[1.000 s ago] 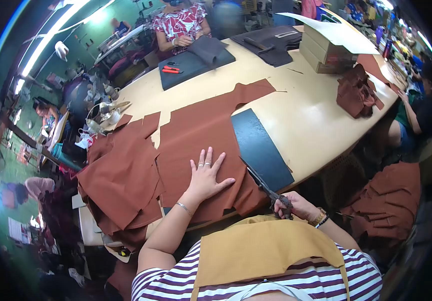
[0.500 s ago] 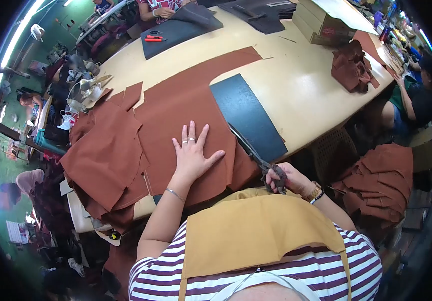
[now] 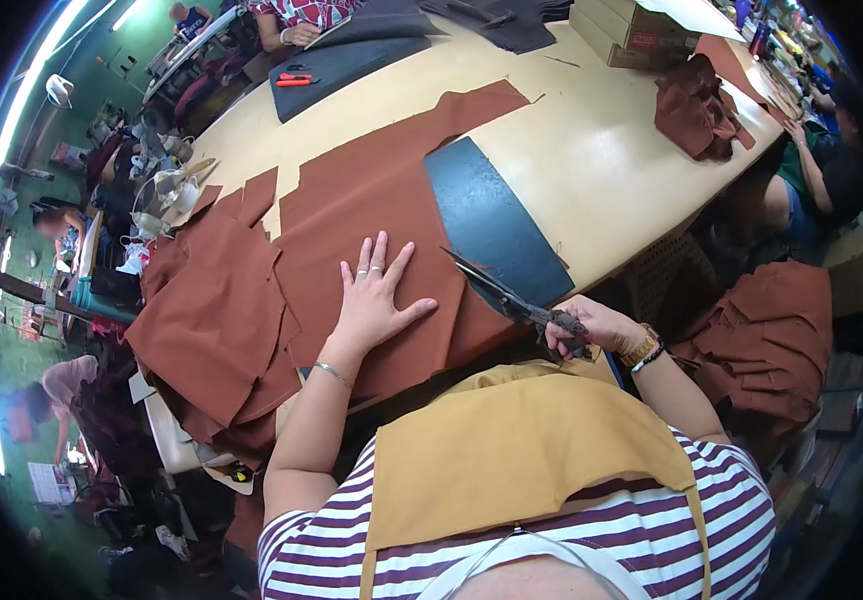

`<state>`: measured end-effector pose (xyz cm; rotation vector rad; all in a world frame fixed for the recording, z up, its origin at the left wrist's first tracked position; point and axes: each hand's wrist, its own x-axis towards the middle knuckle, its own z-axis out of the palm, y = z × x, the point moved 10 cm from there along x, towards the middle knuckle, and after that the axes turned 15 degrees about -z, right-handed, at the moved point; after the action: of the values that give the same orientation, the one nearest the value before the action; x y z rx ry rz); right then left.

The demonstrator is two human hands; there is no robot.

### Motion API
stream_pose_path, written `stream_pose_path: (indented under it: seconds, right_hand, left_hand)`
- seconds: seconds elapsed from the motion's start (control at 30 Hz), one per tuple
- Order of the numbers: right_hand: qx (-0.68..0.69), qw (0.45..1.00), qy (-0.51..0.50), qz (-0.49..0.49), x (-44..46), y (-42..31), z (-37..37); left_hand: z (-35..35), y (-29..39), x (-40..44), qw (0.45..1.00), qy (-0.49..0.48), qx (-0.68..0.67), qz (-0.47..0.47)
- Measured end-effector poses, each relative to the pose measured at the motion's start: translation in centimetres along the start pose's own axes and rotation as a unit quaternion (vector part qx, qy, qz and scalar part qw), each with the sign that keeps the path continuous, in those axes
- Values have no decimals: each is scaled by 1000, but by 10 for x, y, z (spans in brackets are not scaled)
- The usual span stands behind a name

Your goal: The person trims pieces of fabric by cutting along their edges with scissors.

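Observation:
My left hand [image 3: 375,300] lies flat with fingers spread on a sheet of brown fabric [image 3: 351,215]. Wrapped round the dark handles of large scissors [image 3: 511,303] is my right hand [image 3: 591,325], at the table's near edge. The scissor blades point up and left, over the fabric's right part, and look slightly parted. A dark blue-green board [image 3: 496,220] shows from beneath the fabric on its right side. More brown fabric pieces [image 3: 211,310] are layered left of my left hand.
The pale table [image 3: 591,150] holds a crumpled brown bundle [image 3: 696,108], cardboard boxes [image 3: 621,35] and an orange-red tool [image 3: 293,80] on a dark sheet. Brown fabric [image 3: 766,335] is piled at the right. A person's hand [image 3: 301,35] is at the far side; others sit around.
The view has tilted down and shifted. Since the last earlier frame, the scissors have moved left over the fabric, their blades parting slightly. My left hand stays flat on the fabric.

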<state>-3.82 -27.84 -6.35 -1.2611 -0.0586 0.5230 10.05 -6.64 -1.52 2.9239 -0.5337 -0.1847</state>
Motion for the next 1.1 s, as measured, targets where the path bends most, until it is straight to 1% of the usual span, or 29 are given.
stream_pose_path:
  seconds: [0.13,0.23,0.4,0.53,0.63,0.73,0.83,1.1]
  right_hand:
    - [-9,1000,5,-2,1,-5,5]
    - [-1,1000,13,-3,3,-2,8]
    - [51,998,34,-32,3,11,12]
    - [32,998,44,-26,-2,9,17]
    - [29,998,53,-33,-1,7,20]
    - [46,998,52,-10,5,6,24]
    - [56,996,60,-20,11,9,23]
    - [29,996,78,-32,-1,8,21]
  left_hand:
    - [2,0,7,1000,5,6,23]
    - [1,2,6,1000,8,4,24]
    - [1,0,5,1000,21,13,-6]
    - [5,-1,4,998,30,24,-40]
    - [7,1,0,998,48,9,-49]
    - [8,8,-5,998,42,11,-52]
    - [9,10,-7,998,40,9,-51]
    - [8,10,-8,996,50,-1,-68]
